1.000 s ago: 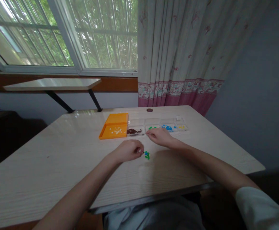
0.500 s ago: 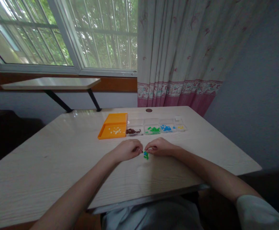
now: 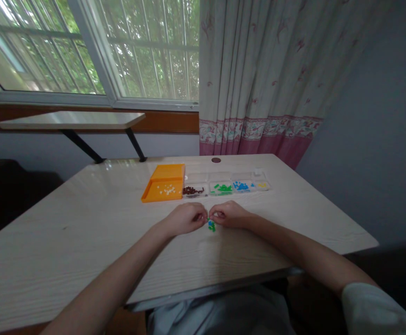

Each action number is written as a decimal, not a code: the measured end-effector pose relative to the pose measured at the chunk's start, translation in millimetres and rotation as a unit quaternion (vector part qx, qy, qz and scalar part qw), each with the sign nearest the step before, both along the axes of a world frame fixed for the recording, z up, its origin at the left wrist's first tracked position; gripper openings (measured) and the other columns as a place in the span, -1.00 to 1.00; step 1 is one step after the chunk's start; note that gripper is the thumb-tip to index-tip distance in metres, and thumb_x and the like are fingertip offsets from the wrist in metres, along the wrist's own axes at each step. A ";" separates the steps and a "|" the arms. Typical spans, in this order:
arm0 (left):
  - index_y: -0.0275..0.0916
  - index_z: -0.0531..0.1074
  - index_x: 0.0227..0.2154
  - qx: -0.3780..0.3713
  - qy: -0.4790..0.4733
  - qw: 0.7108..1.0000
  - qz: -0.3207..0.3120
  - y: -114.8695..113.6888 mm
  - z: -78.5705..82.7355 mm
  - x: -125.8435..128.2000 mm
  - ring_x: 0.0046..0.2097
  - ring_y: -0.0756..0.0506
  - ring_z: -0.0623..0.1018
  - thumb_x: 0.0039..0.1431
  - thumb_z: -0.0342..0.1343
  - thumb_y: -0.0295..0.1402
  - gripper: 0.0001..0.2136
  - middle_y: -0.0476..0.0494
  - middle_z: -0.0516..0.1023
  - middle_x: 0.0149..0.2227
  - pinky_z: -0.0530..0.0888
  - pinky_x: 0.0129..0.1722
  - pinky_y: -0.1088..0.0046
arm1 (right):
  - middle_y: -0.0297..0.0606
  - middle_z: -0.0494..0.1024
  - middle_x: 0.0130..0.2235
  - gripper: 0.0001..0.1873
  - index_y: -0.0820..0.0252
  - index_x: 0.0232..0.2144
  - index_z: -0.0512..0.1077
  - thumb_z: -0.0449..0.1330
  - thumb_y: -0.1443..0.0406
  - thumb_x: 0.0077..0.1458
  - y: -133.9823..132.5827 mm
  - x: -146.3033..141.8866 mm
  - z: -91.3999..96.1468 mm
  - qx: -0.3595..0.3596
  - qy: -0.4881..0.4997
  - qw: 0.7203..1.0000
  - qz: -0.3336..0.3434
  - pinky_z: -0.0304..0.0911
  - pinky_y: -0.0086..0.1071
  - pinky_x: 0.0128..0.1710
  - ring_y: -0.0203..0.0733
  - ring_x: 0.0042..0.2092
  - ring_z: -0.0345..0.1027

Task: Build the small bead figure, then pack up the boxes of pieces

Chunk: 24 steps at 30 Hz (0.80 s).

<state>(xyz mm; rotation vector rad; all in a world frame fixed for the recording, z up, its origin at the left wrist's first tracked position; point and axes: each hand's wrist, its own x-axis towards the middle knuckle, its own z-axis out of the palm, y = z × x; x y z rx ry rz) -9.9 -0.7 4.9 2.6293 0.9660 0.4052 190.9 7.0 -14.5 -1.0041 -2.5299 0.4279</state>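
Note:
A tiny cluster of green and blue toy bricks (image 3: 212, 226) hangs just below my fingertips, above the near part of the table. My right hand (image 3: 231, 215) pinches it at the top with thumb and forefinger. From the other side, my left hand (image 3: 188, 218) is closed in a pinch, its fingertips against the cluster's upper end. Whatever sits in that left pinch is too small and covered to make out. Both forearms reach in from the near edge.
Beyond my hands lies an orange tray (image 3: 146, 193) with small white pieces. Joined in a row are clear compartments (image 3: 208, 190) holding brown pieces (image 3: 193, 190), green pieces (image 3: 223, 188), blue pieces (image 3: 242, 186) and yellow pieces (image 3: 262, 185). A raised shelf (image 3: 73, 120) stands at back left.
The gap between my fingertips has narrowed, with my right hand slightly further left, and they now meet at the cluster. A dark speck at my left fingertips no longer shows.

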 end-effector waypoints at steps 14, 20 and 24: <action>-0.26 0.42 -0.45 0.048 -0.051 0.997 0.035 -1.7 0.4 1.9 -0.45 0.03 0.36 0.09 -0.01 -0.33 -0.85 -0.04 0.40 -0.50 0.25 -0.46 0.58 | -0.49 0.29 -0.65 -0.85 0.18 -0.35 0.46 0.16 0.30 -0.04 4.7 2.1 -7.6 0.012 0.074 0.997 -0.024 -0.01 -0.59 -0.54 -0.45 -0.61 0.07; -0.26 0.43 -0.41 0.034 -0.051 0.998 0.033 0.1 3.1 -1.8 -0.42 0.03 0.38 0.10 -0.02 -0.34 -0.84 -0.06 0.44 -0.45 0.26 -0.44 0.58 | -0.46 0.29 -0.69 -0.83 0.21 -0.38 0.47 0.12 0.27 0.01 9.4 9.5 -0.5 0.128 0.141 0.980 -0.051 0.03 -0.57 -0.56 -0.43 -0.63 0.10; -0.24 0.45 -0.41 0.017 -0.007 1.000 -0.014 1.1 4.0 -4.4 -0.41 0.03 0.40 0.05 0.00 -0.41 -0.87 -0.05 0.45 -0.44 0.29 -0.41 0.58 | -0.40 0.38 -0.66 -0.80 0.21 -0.40 0.49 0.10 0.24 0.06 13.1 20.0 11.8 0.261 0.198 0.939 -0.102 0.09 -0.55 -0.52 -0.41 -0.61 0.18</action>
